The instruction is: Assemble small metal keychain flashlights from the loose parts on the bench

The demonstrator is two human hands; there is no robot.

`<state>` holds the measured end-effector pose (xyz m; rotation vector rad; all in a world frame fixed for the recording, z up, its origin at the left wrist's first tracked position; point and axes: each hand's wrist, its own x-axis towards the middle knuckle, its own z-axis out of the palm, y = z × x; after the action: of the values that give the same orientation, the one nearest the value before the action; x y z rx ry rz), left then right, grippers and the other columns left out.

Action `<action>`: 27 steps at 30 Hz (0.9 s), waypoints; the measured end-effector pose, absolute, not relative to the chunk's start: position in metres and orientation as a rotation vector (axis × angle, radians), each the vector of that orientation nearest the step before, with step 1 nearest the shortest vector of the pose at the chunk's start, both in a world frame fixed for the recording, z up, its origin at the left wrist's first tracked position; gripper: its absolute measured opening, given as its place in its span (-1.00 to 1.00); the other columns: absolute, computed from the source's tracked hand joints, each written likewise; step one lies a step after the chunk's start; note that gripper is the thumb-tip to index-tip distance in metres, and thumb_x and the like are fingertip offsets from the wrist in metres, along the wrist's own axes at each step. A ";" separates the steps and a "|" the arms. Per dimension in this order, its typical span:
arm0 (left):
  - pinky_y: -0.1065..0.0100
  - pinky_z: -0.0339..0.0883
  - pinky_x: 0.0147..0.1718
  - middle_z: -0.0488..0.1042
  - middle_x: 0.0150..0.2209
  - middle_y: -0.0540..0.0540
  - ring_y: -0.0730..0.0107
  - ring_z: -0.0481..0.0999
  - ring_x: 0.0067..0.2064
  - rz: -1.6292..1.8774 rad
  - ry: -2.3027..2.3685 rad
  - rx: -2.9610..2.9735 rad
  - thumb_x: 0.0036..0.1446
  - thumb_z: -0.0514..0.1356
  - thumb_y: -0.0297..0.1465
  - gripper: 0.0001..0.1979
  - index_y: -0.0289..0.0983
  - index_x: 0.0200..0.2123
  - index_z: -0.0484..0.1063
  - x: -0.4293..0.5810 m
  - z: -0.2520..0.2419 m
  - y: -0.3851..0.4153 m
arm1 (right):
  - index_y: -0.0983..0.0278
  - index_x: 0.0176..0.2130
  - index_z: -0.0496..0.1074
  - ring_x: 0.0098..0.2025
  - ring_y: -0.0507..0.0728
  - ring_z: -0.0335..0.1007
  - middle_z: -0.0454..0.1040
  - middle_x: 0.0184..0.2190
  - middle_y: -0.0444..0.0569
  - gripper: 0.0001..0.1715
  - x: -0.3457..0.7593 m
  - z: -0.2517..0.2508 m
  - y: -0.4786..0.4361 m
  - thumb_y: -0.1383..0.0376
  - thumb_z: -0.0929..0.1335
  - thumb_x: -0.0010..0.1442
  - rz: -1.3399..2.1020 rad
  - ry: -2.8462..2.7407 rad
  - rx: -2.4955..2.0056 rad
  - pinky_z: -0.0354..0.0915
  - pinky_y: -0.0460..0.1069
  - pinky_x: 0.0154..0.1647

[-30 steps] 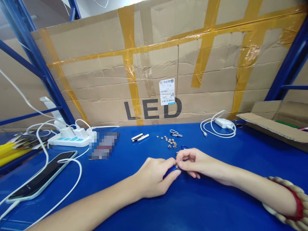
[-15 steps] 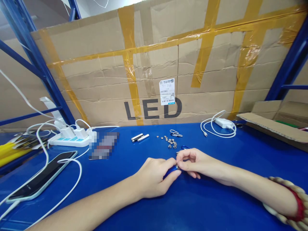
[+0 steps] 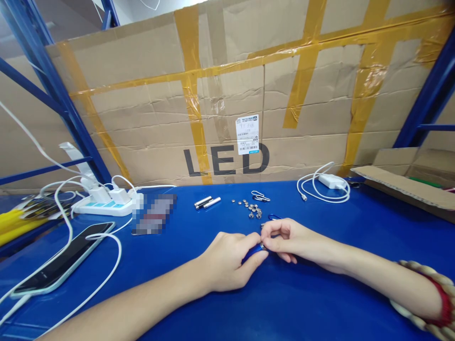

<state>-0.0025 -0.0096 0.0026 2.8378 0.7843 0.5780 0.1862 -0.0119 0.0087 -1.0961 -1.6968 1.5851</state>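
My left hand (image 3: 229, 260) is closed around a small blue cylinder (image 3: 251, 253), mostly hidden in the fingers, resting on the blue table (image 3: 320, 303). My right hand (image 3: 284, 239) pinches a small metal piece at the cylinder's end, fingertips touching those of the left. Just beyond the hands lie several small silver button-like parts (image 3: 250, 209), a metal clip (image 3: 259, 196) and a blue ring (image 3: 273, 217). Two silver tubes (image 3: 207, 202) lie further left.
A phone (image 3: 60, 260) with a white cable lies at the left, behind it a power strip (image 3: 101, 203) with chargers. A white charger and coiled cable (image 3: 327, 185) sit at the back right, an open cardboard box (image 3: 408, 184) beside them. A taped cardboard wall (image 3: 227, 94) stands behind.
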 end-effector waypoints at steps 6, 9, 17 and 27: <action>0.45 0.23 -0.47 0.48 -0.40 -0.04 0.40 0.46 -0.41 0.582 0.784 2.848 0.24 -0.05 -0.36 -0.83 -0.27 -0.29 0.29 -0.003 0.002 -0.010 | 0.32 -0.45 0.35 -0.67 -0.12 0.06 0.23 -0.69 -0.26 -0.60 0.186 0.009 -0.012 0.06 0.46 -0.10 1.580 -1.711 -1.091 0.02 -0.20 -0.68; 0.45 0.23 -0.46 0.48 -0.39 -0.04 0.40 0.46 -0.41 0.579 0.786 2.848 0.23 -0.05 -0.36 -0.84 -0.27 -0.28 0.29 -0.003 0.002 -0.010 | 0.33 -0.44 0.35 -0.66 -0.13 0.06 0.23 -0.69 -0.26 -0.59 0.187 0.009 -0.012 0.06 0.45 -0.10 1.583 -1.715 -1.088 0.02 -0.21 -0.68; 0.45 0.24 -0.47 0.49 -0.39 -0.04 0.40 0.47 -0.41 0.588 0.779 2.856 0.24 -0.06 -0.36 -0.83 -0.27 -0.28 0.29 -0.003 0.002 -0.009 | 0.33 -0.45 0.34 -0.67 -0.12 0.07 0.22 -0.71 -0.27 -0.60 0.187 0.009 -0.012 0.06 0.46 -0.09 1.580 -1.715 -1.094 0.02 -0.21 -0.67; 0.45 0.23 -0.47 0.49 -0.40 -0.04 0.41 0.47 -0.42 0.577 0.791 2.857 0.24 -0.06 -0.35 -0.82 -0.26 -0.29 0.29 -0.003 0.002 -0.010 | 0.32 -0.45 0.35 -0.66 -0.12 0.06 0.23 -0.70 -0.26 -0.56 0.187 0.009 -0.013 0.03 0.46 -0.13 1.577 -1.714 -1.099 0.02 -0.20 -0.67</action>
<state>-0.0032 -0.0096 0.0023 2.8570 0.7914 0.5773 0.1867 -0.0125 0.0093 -1.0989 -1.7143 1.5773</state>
